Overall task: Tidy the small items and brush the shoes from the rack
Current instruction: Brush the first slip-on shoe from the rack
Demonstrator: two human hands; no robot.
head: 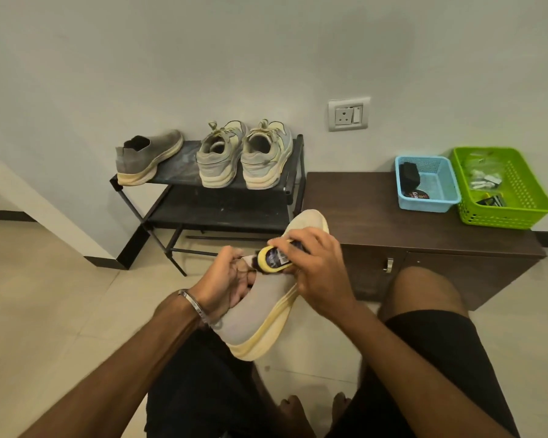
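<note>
Two hands work on one grey slip-on shoe (260,308) held above the person's lap, low of centre in the view, its toe pointing toward one o'clock and its pale yellow sole turned to the right. The right hand (317,267) has its fingers curled over a small yellow-edged brush (271,259) with a dark printed label, pressing it against the shoe's upper near the collar. The left hand (225,279) has its fingers tucked into the shoe's opening with the thumb outside, gripping the collar; a metal bracelet (195,306) sits on that wrist.

At eleven o'clock from the hands stands a black two-tier shoe rack (222,213) against the wall. On its top shelf, the matching grey slip-on (146,159) lies at the left end, heel toward the camera and hanging over the front edge; a pair of laced sneakers (244,156) stands side by side at the right end, heels forward.

At two o'clock, just beside the rack, is a low dark-brown cabinet (361,210). On its far right top sit a blue basket (427,184) holding dark items and, touching it on the right, a green basket (503,188) with small packets. A wall socket (348,114) is at twelve o'clock above the cabinet.
</note>
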